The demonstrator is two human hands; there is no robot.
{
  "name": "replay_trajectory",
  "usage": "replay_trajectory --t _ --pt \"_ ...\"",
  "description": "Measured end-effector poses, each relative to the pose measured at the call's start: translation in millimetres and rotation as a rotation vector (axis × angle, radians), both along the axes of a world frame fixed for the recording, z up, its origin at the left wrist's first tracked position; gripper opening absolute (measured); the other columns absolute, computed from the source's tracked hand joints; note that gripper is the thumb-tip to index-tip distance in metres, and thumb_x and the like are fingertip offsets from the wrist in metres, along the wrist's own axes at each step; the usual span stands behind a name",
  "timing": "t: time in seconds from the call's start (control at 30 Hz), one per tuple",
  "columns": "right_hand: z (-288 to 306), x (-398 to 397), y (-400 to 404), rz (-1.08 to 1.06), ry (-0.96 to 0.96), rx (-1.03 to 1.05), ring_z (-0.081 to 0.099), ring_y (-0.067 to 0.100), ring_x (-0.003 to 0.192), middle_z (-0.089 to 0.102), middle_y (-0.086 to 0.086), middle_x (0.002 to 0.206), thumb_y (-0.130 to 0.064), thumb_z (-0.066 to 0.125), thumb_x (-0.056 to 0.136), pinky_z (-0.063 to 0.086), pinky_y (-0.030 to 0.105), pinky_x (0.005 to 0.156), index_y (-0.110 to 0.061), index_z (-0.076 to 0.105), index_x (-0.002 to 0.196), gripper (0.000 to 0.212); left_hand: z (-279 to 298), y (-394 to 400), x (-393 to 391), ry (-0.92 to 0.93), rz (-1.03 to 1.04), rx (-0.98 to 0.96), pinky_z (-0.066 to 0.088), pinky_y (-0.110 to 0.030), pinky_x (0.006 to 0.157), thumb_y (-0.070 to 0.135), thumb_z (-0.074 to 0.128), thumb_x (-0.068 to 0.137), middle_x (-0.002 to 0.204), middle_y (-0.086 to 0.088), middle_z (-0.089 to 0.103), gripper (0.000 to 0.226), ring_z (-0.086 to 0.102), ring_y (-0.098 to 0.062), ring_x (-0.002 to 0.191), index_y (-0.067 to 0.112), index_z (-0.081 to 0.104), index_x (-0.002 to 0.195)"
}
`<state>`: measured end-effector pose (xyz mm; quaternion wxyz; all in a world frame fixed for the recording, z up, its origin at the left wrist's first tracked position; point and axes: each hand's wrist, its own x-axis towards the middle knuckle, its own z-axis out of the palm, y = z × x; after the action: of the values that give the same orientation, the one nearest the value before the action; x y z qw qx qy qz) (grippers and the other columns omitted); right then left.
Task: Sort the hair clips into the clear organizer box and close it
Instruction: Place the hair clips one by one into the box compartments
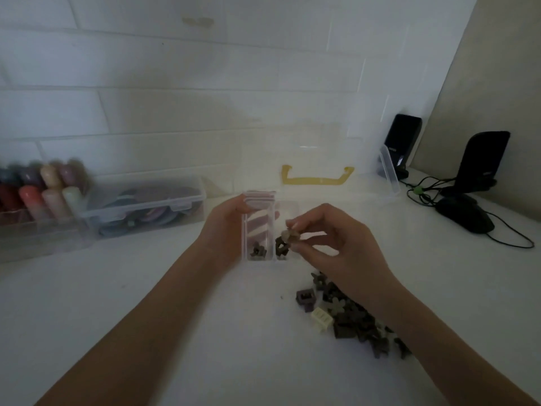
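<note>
White tiled wall (175, 83) and white counter (146, 303) fill the dim view. At mid-frame my left hand (225, 227) grips the clear organizer box (260, 230) by its left side; its narrow compartments hold a few dark clips. My right hand (330, 238) pinches a small beige clip (288, 235) just over the box. Lower right, a pile of hair clips (351, 317), mostly dark, lies partly hidden under my forearm; shapes blur together.
</note>
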<state>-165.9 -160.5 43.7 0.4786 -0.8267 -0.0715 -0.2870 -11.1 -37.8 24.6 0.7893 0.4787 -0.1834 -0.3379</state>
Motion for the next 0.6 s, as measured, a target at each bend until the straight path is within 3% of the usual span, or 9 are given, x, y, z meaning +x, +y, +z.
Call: replay_trajectory --t 0.07,0.13,0.23,0.3,0.37,0.43,0.5,0.6 --pt "8.4 7.3 6.1 -0.03 -0.055 -0.156 0.064 0.011 0.085 0.069 -0.002 0.087 -0.007 0.073 0.077 0.053 0.026 0.074 -0.011 0.061 0.082 0.014 0.0 0.0 -2.0 -0.024 -0.042 -0.02 0.051 -0.039 0.077 0.016 0.057 0.049 0.101 -0.013 0.066 0.056 0.063 -0.027 0.089 0.007 0.065 0.103" --pt "13.8 20.6 10.8 -0.116 -0.099 -0.475 0.057 0.009 0.082 0.067 -0.008 0.082 -0.016 0.073 0.077 0.046 0.027 0.074 -0.018 0.06 0.079 0.013 1.0 1.2 -3.6 -0.055 -0.063 -0.042 0.05 -0.031 0.063 0.02 0.062 0.046 0.086 -0.008 0.067 0.052 0.064 -0.022 0.075 0.008 0.067 0.096" --pt "14.5 44.3 14.8 -0.227 -0.197 -0.865 0.055 0.017 0.086 0.067 -0.007 0.086 -0.023 0.069 0.076 0.037 0.034 0.076 -0.021 0.063 0.078 0.007 1.4 1.7 -4.9 -0.076 -0.109 -0.123 0.042 -0.025 0.059 0.019 0.069 0.049 0.07 0.0 0.063 0.027 0.057 -0.014 0.063 0.015 0.072 0.076" --pt "11.1 51.2 14.1 -0.259 -0.207 -1.028 0.059 0.023 0.092 0.068 -0.004 0.098 -0.029 0.062 0.079 0.034 0.036 0.081 -0.023 0.069 0.082 0.01 1.0 2.0 -5.9 -0.058 -0.155 -0.184 0.044 -0.023 0.055 0.02 0.072 0.052 0.067 0.001 0.063 0.022 0.058 -0.012 0.059 0.015 0.072 0.074" --pt "10.8 44.3 5.9 -0.242 -0.194 -1.036 0.058 0.021 0.097 0.066 -0.005 0.105 -0.035 0.053 0.084 0.034 0.036 0.083 -0.028 0.071 0.088 0.02 1.7 2.8 -5.4 -0.046 -0.151 -0.167 0.049 -0.025 0.057 0.024 0.077 0.047 0.076 -0.005 0.066 0.044 0.063 -0.016 0.063 0.01 0.071 0.087" --pt "12.6 27.9 -8.5 -0.183 -0.165 -0.906 0.056 0.016 0.096 0.065 -0.009 0.102 -0.037 0.052 0.086 0.038 0.034 0.081 -0.029 0.071 0.093 0.022 0.6 1.3 -1.9 -0.027 -0.092 -0.1 0.051 -0.034 0.072 0.02 0.075 0.042 0.092 -0.011 0.068 0.061 0.066 -0.023 0.079 0.007 0.066 0.1" --pt "11.1 9.9 -26.0 -0.097 -0.068 -0.748 0.054 0.005 0.09 0.063 -0.018 0.093 -0.037 0.054 0.085 0.043 0.025 0.079 -0.029 0.072 0.096 0.023 0.2 -0.3 -0.5 0.0 -0.041 -0.051 0.042 -0.046 0.096 0.017 0.065 0.048 0.111 -0.016 0.064 0.058 0.062 -0.03 0.101 0.009 0.067 0.105" --pt "7.3 -5.0 -36.7 0.026 0.122 -0.716 0.054 -0.005 0.088 0.064 -0.024 0.088 -0.03 0.065 0.083 0.038 0.006 0.08 -0.032 0.072 0.099 0.017 -1.4 -0.9 -0.2 0.002 -0.009 -0.049 0.032 -0.049 0.105 0.022 0.074 0.037 0.116 -0.016 0.065 0.063 0.06 -0.031 0.112 0.012 0.073 0.099"
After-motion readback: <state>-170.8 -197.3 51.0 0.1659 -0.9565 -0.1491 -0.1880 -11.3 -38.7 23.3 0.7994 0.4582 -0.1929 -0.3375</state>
